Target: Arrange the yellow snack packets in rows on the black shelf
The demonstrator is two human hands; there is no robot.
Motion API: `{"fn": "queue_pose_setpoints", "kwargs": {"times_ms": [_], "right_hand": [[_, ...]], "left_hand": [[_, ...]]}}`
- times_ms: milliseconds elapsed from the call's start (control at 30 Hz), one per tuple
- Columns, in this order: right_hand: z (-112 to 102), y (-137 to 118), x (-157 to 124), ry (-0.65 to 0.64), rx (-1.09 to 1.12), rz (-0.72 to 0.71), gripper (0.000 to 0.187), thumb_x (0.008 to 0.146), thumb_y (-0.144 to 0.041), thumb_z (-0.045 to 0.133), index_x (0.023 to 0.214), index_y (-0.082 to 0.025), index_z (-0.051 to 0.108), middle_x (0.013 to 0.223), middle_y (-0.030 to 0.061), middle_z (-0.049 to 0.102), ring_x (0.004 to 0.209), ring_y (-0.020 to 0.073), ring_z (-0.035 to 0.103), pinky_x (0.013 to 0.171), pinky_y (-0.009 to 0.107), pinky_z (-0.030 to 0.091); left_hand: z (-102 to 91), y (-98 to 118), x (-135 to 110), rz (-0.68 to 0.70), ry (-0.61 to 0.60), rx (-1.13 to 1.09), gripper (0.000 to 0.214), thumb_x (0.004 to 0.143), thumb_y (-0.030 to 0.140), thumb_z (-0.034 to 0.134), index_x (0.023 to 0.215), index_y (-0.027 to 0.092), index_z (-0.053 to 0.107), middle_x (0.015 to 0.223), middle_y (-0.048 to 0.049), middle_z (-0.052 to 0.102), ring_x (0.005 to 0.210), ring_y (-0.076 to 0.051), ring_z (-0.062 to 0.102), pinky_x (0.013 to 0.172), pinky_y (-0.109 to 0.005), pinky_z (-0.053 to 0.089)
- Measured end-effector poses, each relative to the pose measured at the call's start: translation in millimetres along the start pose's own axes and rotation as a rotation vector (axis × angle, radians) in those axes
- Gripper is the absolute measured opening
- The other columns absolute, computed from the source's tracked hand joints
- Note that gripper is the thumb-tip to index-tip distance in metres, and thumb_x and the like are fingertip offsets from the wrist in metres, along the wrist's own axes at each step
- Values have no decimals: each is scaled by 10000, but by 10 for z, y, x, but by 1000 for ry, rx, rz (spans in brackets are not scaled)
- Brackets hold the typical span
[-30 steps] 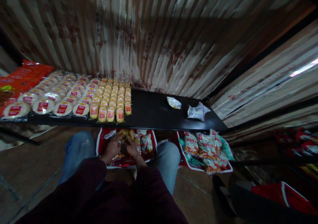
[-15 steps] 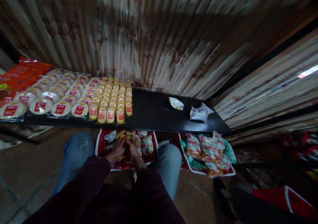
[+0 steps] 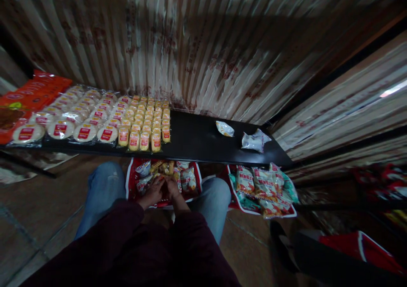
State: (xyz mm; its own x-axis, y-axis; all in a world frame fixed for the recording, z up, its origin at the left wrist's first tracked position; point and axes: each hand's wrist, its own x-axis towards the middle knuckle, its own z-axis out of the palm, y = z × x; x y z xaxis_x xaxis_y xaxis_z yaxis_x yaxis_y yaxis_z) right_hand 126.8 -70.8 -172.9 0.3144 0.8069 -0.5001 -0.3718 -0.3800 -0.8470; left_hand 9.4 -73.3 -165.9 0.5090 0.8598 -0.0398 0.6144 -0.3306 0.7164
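Observation:
Between my knees stands a red bag [image 3: 131, 181] full of small snack packets [image 3: 188, 179]. Both hands are down inside it, pressed together. My left hand [image 3: 153, 192] has its fingers curled over the packets, and my right hand [image 3: 171, 188] lies against it, fingers bent. What the fingers grip is hidden among the wrappers. Just above the bag runs a black shelf [image 3: 197, 140] with rows of small yellow packets [image 3: 144, 128] and round cakes with red labels [image 3: 79, 121].
Two loose wrappers, a yellowish packet [image 3: 224, 128] and a white packet [image 3: 254, 141], lie on the shelf's right part. A second red bag [image 3: 263, 189] of packets stands to the right on the floor. Orange packs [image 3: 19, 104] sit far left. Corrugated sheeting forms the back wall.
My hands have drawn slightly toward me inside the bag and stay together. The view has shifted a little; nothing on the shelf moved.

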Motion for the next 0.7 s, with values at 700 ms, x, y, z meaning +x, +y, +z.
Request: {"fn": "queue_pose_setpoints", "kwargs": {"times_ms": [700], "right_hand": [[92, -218, -385, -71, 106, 50, 370, 620, -218, 612, 989, -223, 583, 668, -45, 650, 583, 147, 617, 607, 296, 526]], "left_hand": [[-249, 26, -111, -278, 194, -518, 520, 744, 143, 480, 1260, 147, 542, 1119, -113, 691, 1011, -203, 660, 879, -350, 523]]}}
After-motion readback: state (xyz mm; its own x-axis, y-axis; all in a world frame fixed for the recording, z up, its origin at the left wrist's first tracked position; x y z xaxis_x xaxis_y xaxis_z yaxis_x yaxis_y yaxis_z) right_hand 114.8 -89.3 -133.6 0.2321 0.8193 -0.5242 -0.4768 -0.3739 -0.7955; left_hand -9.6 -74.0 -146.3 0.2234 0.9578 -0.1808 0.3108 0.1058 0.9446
